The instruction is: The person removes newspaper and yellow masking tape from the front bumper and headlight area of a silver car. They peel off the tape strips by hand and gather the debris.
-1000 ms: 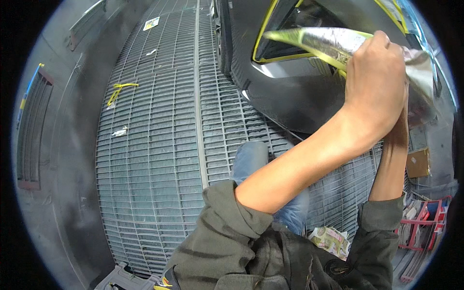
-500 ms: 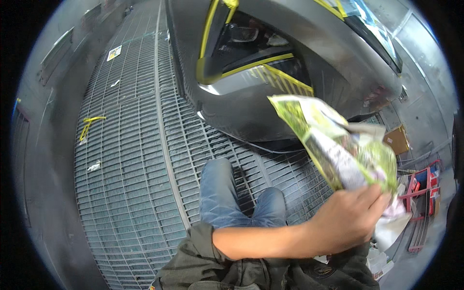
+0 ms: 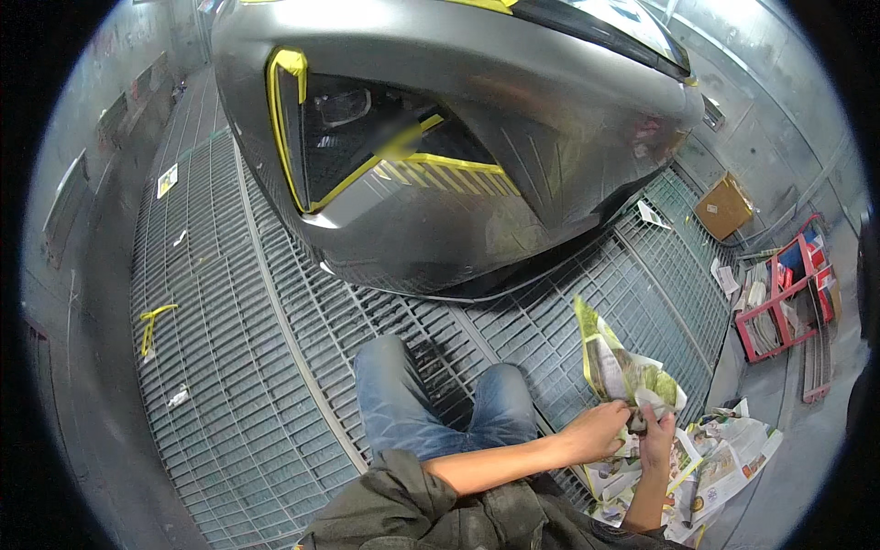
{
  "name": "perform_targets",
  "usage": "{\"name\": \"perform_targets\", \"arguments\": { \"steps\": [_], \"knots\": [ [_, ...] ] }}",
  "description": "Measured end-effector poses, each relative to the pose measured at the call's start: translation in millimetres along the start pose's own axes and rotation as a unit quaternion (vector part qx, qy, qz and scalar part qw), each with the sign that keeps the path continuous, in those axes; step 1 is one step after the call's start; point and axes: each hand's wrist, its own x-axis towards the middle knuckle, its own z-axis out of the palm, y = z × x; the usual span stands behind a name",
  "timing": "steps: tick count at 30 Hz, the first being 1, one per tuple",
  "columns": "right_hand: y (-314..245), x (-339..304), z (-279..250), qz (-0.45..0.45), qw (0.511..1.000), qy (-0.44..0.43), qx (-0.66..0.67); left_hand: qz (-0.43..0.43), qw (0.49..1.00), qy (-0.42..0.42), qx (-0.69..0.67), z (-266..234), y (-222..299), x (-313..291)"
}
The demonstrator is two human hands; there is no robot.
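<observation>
On the left, a twisted strip of yellow tape (image 3: 148,328) and a small crumpled white scrap (image 3: 178,396) lie on a grey steel floor grating (image 3: 220,403). At upper centre, a large, glossy dark-grey car bumper (image 3: 559,137) has yellow masking tape (image 3: 293,62) edging its opening. Below it are the person's knees in blue jeans (image 3: 390,390). Right of the knees, the left hand (image 3: 594,433) has its fingers closed on the lower end of a crumpled, green-and-white printed paper sheet (image 3: 616,362); the right hand (image 3: 655,435) pinches it just beside. The sheet stands up from both hands, well apart from the bumper. More colourful printed papers (image 3: 738,458) lie just beside the right hand. Farther right are a brown cardboard box (image 3: 724,207) and a red metal rack (image 3: 765,325).

The step in hand looks like gathering or folding the sheet; the next move seems to call for a steady two-handed grip.
</observation>
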Motion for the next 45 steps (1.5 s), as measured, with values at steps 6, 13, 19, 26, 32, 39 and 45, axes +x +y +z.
{"name": "perform_targets", "arguments": {
  "steps": [6, 13, 19, 26, 32, 39, 45],
  "knots": [
    [86, 30, -129, -0.048, 0.882, 0.071, -0.463, -0.072, 0.975, 0.210, -0.030, -137, -29, -18],
    [150, 28, -287, -0.028, 0.745, 0.212, -0.632, -0.177, 0.815, 0.548, 0.066, -344, -49, -36],
    [159, 19, -329, 0.112, 0.741, 0.254, -0.611, -0.206, 0.783, 0.559, 0.179, -387, -62, -14],
    [138, -6, -319, 0.111, 0.760, 0.213, -0.604, -0.202, 0.782, 0.556, 0.194, -386, -75, 3],
    [129, -10, -355, 0.239, 0.816, 0.317, -0.420, -0.134, 0.806, 0.564, 0.115, -374, -86, -1],
    [156, -20, -407, 0.066, 0.706, 0.352, -0.611, -0.123, 0.826, 0.549, 0.032, -368, -78, 6],
    [149, -28, -412, 0.186, 0.713, 0.401, -0.544, -0.099, 0.836, 0.538, 0.050, -366, -77, 14]
  ]
}}
